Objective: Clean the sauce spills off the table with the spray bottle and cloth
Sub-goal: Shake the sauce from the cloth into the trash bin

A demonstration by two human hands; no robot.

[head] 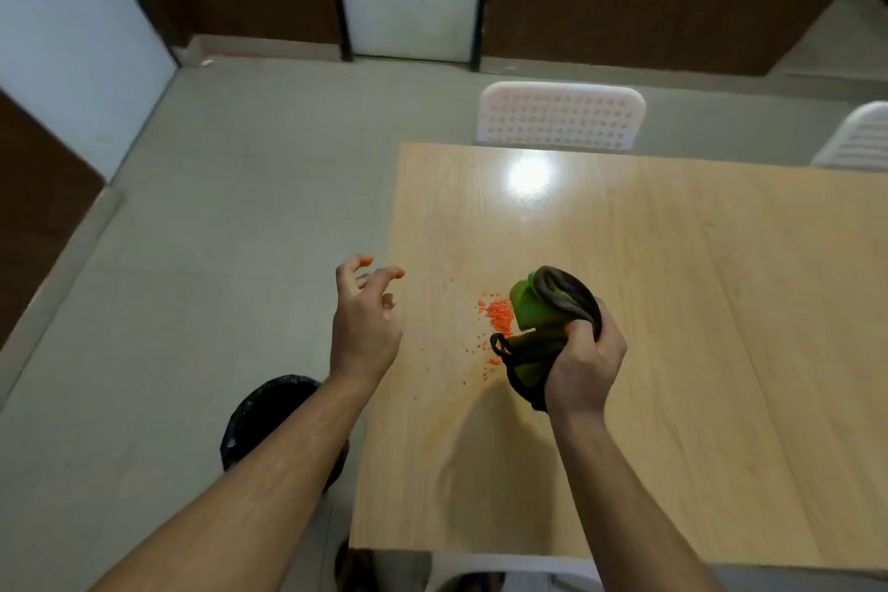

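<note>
Right hand (584,361) bunches the green cloth (538,327) at frame centre, orange sauce spill (495,317) touching its left edge on the table (672,303), left hand (365,322) spread empty farther left.

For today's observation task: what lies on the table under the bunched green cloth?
Orange sauce specks dot the table beside the green cloth gripped by the right hand. Anything directly beneath is hidden.

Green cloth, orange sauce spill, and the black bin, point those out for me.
green cloth (533,310): head view, on the bright green fold above the fist.
orange sauce spill (497,315): head view, densest patch of specks.
black bin (269,404): head view, liner rim left of the forearm.
</note>
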